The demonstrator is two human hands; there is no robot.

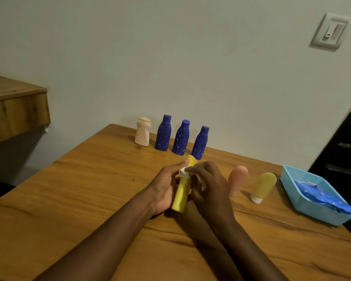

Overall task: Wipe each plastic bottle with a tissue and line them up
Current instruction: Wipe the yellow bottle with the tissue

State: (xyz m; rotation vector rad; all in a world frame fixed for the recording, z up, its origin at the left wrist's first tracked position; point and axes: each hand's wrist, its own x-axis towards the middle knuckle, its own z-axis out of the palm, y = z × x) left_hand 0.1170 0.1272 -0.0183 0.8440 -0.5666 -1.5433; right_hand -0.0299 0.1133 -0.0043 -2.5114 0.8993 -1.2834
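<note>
My left hand (163,187) holds a yellow plastic bottle (181,194) tilted above the wooden table (89,189). My right hand (208,185) pinches a white tissue (184,171) against the bottle's upper part. At the back, a white bottle (142,131) and three blue bottles (163,133), (181,137), (200,142) stand upright in a row. To the right of my hands, a pink bottle (237,180) and a yellowish bottle (263,187) stand upside down on their caps.
A light blue plastic basket (310,201) holding blue packets sits at the table's right edge. A wooden shelf (14,108) juts out at the left. The wall runs close behind the bottle row, with a switch plate (329,31) on it.
</note>
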